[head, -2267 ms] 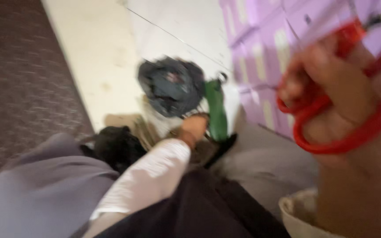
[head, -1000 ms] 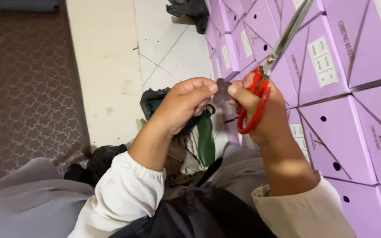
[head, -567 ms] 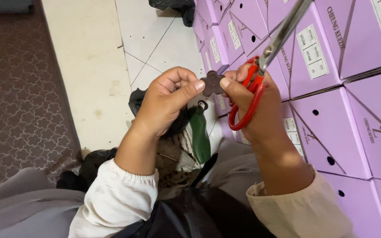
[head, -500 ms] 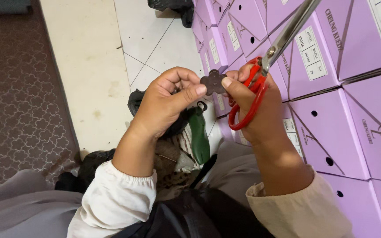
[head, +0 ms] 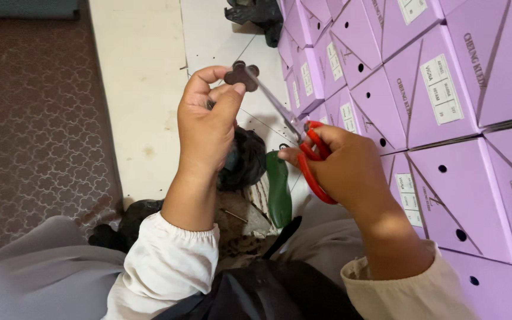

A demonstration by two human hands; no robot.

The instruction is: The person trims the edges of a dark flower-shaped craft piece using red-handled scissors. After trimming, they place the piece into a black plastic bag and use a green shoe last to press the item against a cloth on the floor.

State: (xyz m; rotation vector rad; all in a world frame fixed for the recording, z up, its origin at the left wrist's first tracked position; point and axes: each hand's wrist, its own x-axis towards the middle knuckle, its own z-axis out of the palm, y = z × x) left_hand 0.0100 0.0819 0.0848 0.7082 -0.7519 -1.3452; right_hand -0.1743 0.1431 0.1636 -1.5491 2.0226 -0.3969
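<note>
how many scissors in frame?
1. The red-handled scissors are in the right hand, blade tips at the small dark flower-shaped piece pinched by the left hand. More could be hidden in the lap clutter.

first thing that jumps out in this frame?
The red-handled scissors at centre, in the right hand, blades reaching up-left to a small dark flower-shaped piece pinched in the raised left hand. Next, the wall of stacked lilac boxes filling the right side. Below the hands, a dark bundle and a green object lie by the person's lap.
</note>
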